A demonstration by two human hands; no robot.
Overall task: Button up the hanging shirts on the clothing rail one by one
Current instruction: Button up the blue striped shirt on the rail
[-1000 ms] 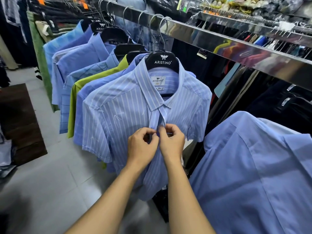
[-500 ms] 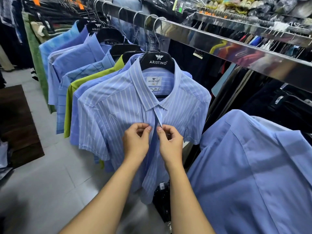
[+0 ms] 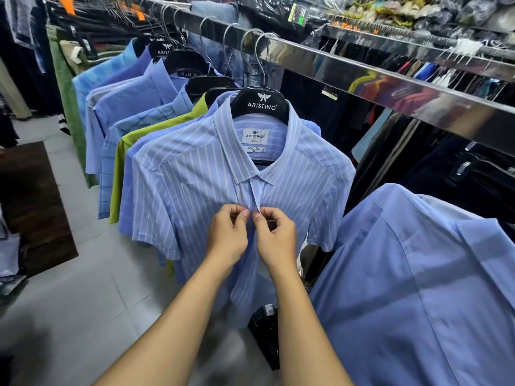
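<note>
A blue white-striped shirt (image 3: 195,185) hangs on a black Aristino hanger (image 3: 260,105) from the shiny steel rail (image 3: 390,87). My left hand (image 3: 227,238) pinches the left front edge of this shirt at chest height. My right hand (image 3: 277,238) pinches the right placket edge, thumb tips of both hands nearly touching. The placket runs closed from the collar down to my fingers. Below my hands the shirt front hangs loose. The button itself is hidden by my fingers.
Several more blue shirts and a lime-green shirt (image 3: 119,168) hang behind on the left. A plain blue shirt (image 3: 418,288) hangs close on the right. Dark garments fill a second rail (image 3: 418,45) behind. Grey tiled floor (image 3: 69,302) and a dark brown mat (image 3: 30,207) lie left.
My hands have drawn slightly apart and sit a little higher on the placket, still pinching the two front edges. The view has shifted slightly.
</note>
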